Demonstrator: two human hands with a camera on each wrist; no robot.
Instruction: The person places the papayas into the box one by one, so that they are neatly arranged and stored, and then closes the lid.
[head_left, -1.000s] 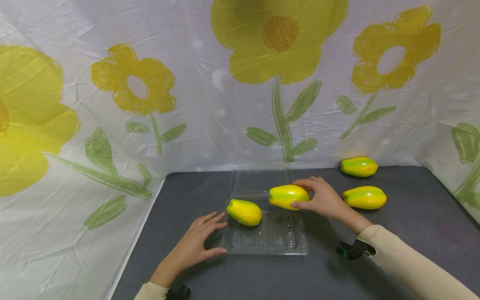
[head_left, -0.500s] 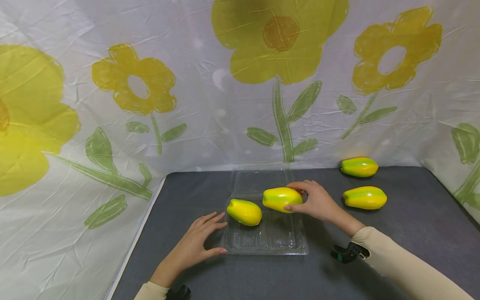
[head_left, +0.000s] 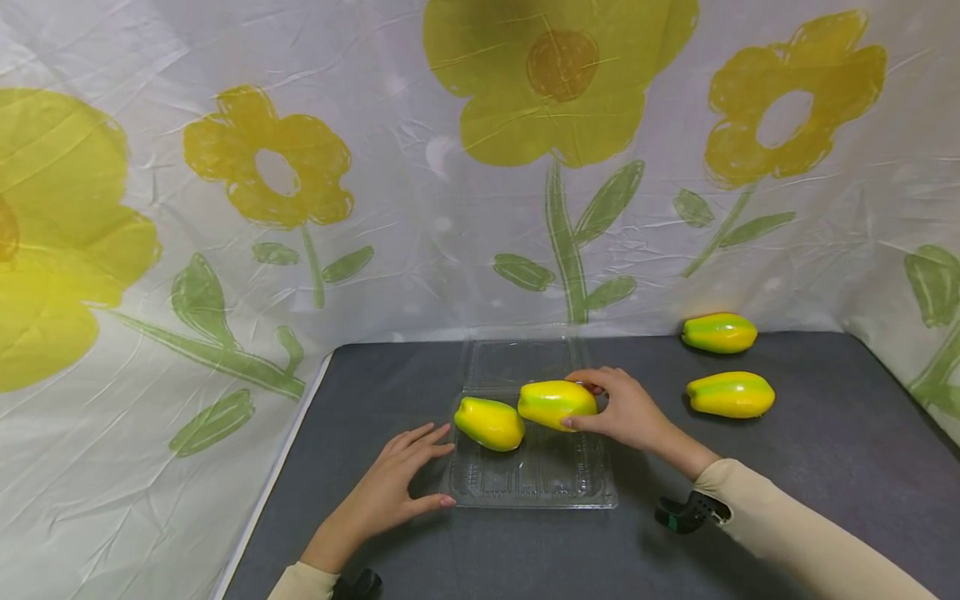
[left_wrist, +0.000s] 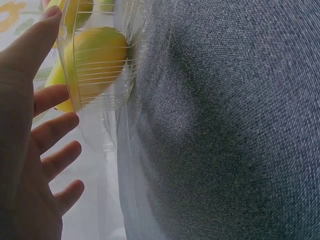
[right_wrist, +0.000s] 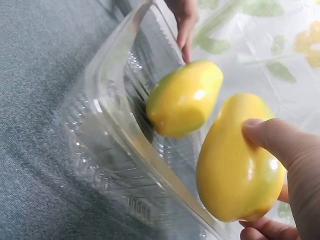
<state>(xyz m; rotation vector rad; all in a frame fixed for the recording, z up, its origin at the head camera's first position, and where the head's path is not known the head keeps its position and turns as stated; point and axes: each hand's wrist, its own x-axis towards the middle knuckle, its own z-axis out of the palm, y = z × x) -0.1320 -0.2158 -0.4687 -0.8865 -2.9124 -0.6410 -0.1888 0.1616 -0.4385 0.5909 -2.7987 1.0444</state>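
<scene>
My right hand (head_left: 628,410) grips a yellow-green papaya (head_left: 557,403) between thumb and fingers, over the back right part of a clear plastic clamshell box (head_left: 534,498). Another papaya (head_left: 489,424) lies inside the box at its left side, close to the held one. In the right wrist view the held papaya (right_wrist: 240,165) is near the box's rim. At the box's left edge, my left hand (head_left: 387,479) has its fingers spread, with thumb and fingertips at the rim. The left wrist view shows the left fingers (left_wrist: 55,132) extended beside the box wall (left_wrist: 100,70).
Two more papayas lie on the dark grey tabletop (head_left: 675,542) to the right, one (head_left: 731,395) in front of the other (head_left: 719,333). The box's open lid (head_left: 517,364) extends toward the flowered curtain (head_left: 420,208) behind the table.
My right hand has carried its papaya left and slightly nearer, up close to the papaya in the box. The left hand has stayed in place.
</scene>
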